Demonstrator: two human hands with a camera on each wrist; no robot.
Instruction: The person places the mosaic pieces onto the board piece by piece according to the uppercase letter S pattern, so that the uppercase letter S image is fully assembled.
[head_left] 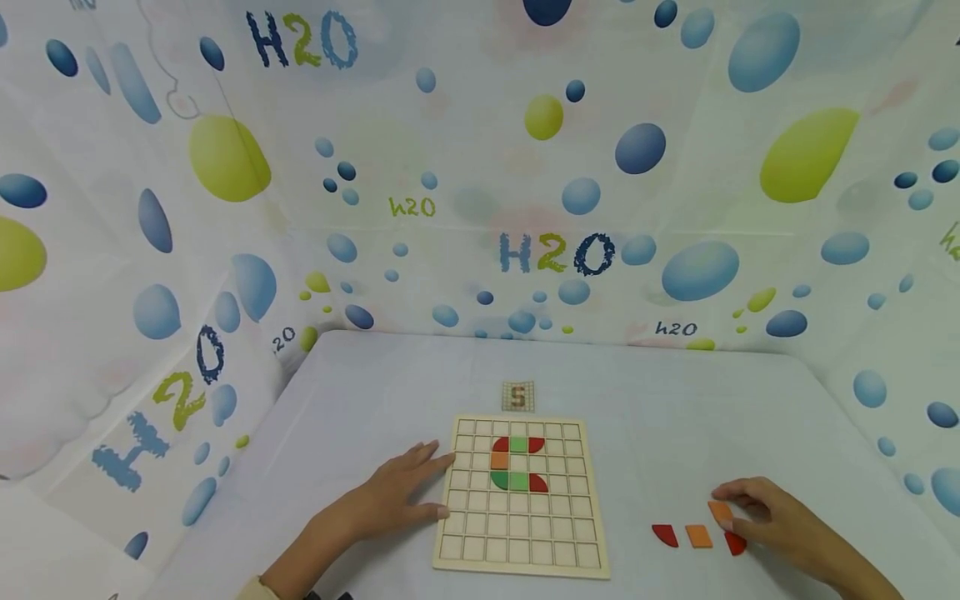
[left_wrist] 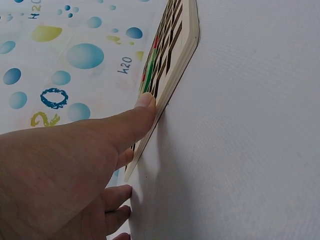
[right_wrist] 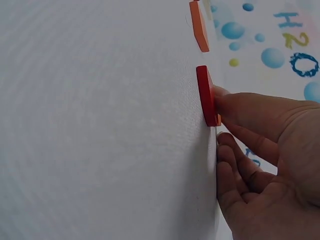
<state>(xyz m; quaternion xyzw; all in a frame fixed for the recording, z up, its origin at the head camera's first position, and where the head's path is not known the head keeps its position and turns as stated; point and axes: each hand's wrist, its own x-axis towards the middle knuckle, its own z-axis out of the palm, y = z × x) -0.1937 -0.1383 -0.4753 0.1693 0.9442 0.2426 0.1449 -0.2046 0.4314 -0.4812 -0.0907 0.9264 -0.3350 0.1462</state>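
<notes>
My left hand rests at the left edge of a wooden grid board, fingers extended, the thumb on its rim in the left wrist view. Set in the board's upper cells are red quarter-round tiles, light green square tiles, an orange square tile and a dark green quarter-round tile. To the right of the board, my right hand pinches another orange square tile between thumb and index finger. A red quarter-round tile lies right by that thumb, partly covering the orange one in the right wrist view.
Left of my right hand, a loose orange square tile and a red quarter-round tile lie on the white-covered table. Behind the board is a small pattern card showing an S-like figure. A patterned curtain surrounds the table.
</notes>
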